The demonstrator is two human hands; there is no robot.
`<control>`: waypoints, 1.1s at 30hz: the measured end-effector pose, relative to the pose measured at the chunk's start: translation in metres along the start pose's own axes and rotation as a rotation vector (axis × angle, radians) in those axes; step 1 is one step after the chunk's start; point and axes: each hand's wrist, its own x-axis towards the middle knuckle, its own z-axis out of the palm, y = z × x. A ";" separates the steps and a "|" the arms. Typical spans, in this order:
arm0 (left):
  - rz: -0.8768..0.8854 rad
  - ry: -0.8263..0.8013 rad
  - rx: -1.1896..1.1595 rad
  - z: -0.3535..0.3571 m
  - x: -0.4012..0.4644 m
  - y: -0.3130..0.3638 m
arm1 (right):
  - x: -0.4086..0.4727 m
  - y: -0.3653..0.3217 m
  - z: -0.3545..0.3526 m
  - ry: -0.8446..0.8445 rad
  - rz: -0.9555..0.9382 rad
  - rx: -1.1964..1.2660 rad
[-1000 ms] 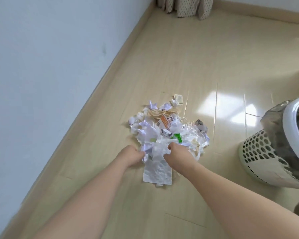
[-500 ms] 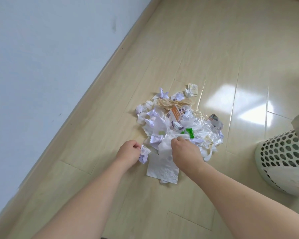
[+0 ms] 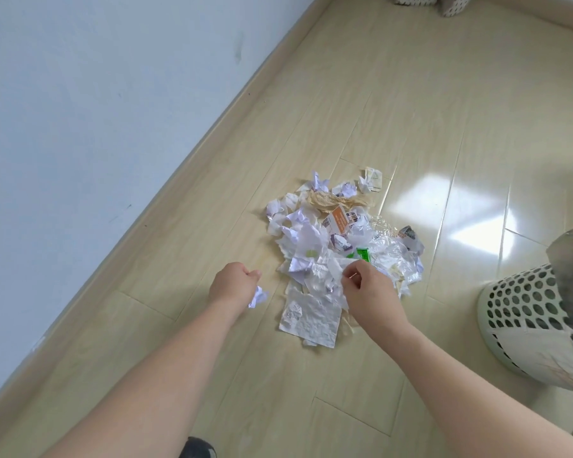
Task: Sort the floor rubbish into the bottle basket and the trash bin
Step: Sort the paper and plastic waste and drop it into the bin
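A heap of rubbish (image 3: 341,233) lies on the floor: crumpled white paper, clear plastic film, a brown paper scrap, an orange-printed label and a green wrapper (image 3: 363,254). My left hand (image 3: 234,282) is closed around a small crumpled paper ball (image 3: 258,296), held just left of the heap. At the heap's near edge my right hand (image 3: 366,289) pinches a white paper strip (image 3: 334,269). A flat white tissue sheet (image 3: 310,317) lies under that hand. The perforated trash bin (image 3: 530,319) with a grey liner stands at the right edge.
A pale wall and beige skirting board (image 3: 192,157) run diagonally along the left. Glossy wood-look floor (image 3: 411,110) spreads beyond the heap. Patterned curtain hems (image 3: 420,0) hang at the top. A dark shoe tip (image 3: 197,447) shows at the bottom.
My left hand has pulled away to the left out of the heap with a small paper ball. My right hand stays at the heap's near edge, pinching white paper.
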 end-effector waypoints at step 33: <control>0.997 -0.603 0.629 0.333 -0.408 0.253 | -0.294 0.329 -0.250 0.428 0.863 0.219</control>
